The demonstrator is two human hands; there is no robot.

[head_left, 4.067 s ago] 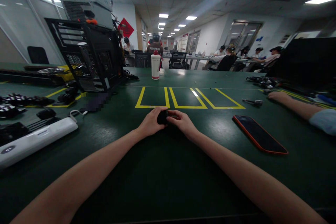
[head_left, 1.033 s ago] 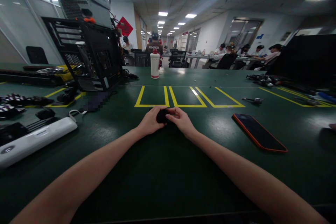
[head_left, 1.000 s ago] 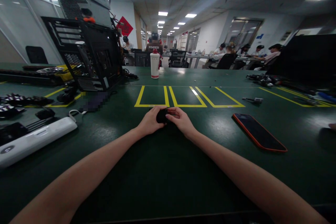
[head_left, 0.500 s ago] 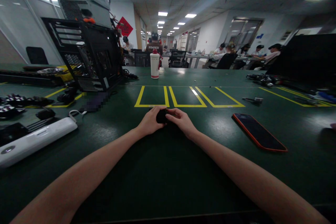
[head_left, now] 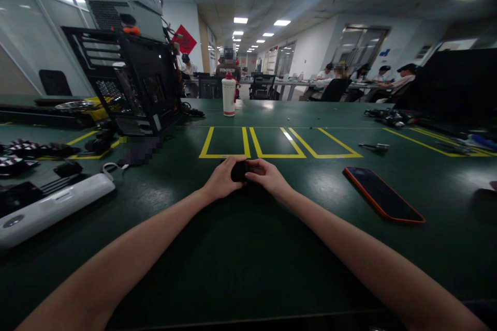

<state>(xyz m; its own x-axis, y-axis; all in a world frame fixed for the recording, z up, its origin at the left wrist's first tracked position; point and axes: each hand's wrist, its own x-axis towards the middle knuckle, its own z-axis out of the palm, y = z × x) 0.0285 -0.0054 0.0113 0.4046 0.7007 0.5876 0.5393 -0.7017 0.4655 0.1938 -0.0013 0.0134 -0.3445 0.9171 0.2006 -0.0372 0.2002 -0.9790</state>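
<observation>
A small black rounded object (head_left: 238, 171) is held between my two hands over the green table (head_left: 233, 258); its exact kind does not show. My left hand (head_left: 222, 180) wraps around its left side, thumb below and fingers over the top. From the right, my right hand (head_left: 267, 178) pinches at its edge with thumb and fingertips. The fingers hide much of the object's outline. Just beyond the hands lie yellow tape outlines (head_left: 277, 156) on the tabletop.
At left stand an open black computer case (head_left: 145, 83) with power supplies (head_left: 124, 0) on top, and a white elongated device (head_left: 58, 207). A cream tumbler (head_left: 229, 97) stands ahead. To the right lie an orange-edged phone (head_left: 382, 194) and a small dark tool (head_left: 375, 148). People sit farther back.
My right hand's thumb and fingers have shifted very slightly at the edge of the black object. My left hand and the things on the table look the same.
</observation>
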